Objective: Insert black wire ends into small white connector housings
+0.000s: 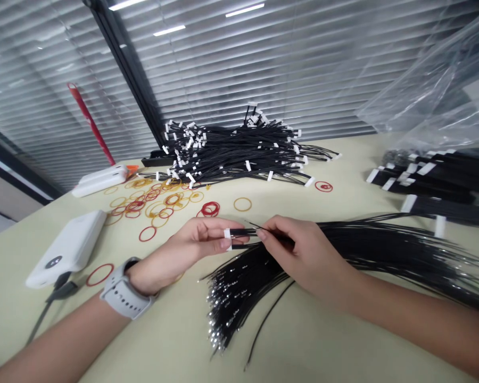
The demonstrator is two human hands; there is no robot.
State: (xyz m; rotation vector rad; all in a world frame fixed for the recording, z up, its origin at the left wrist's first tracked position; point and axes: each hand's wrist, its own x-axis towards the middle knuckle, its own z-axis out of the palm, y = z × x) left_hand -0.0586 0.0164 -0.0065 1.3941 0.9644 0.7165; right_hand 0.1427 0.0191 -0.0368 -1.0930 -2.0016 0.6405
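Note:
Between thumb and fingers, my left hand (201,238) pinches a white connector (228,238) with black wires running out of it to the right. My right hand (297,247) is closed on a thin black wire (257,226) close to that connector, its tip pointing up and left. Whether the wire's end touches the connector I cannot tell. Below and behind my right hand lies a thick bundle of loose black wires (247,287) with shiny metal ends fanned toward the left. One stray wire (265,324) curves away from the bundle toward me.
A heap of black cables with white connectors (239,149) lies at the back. Red and yellow rubber bands (151,205) are scattered at left, beside a white power bank (69,247) with a cord. Bundled cables (439,175) and a clear plastic bag (435,90) are at right.

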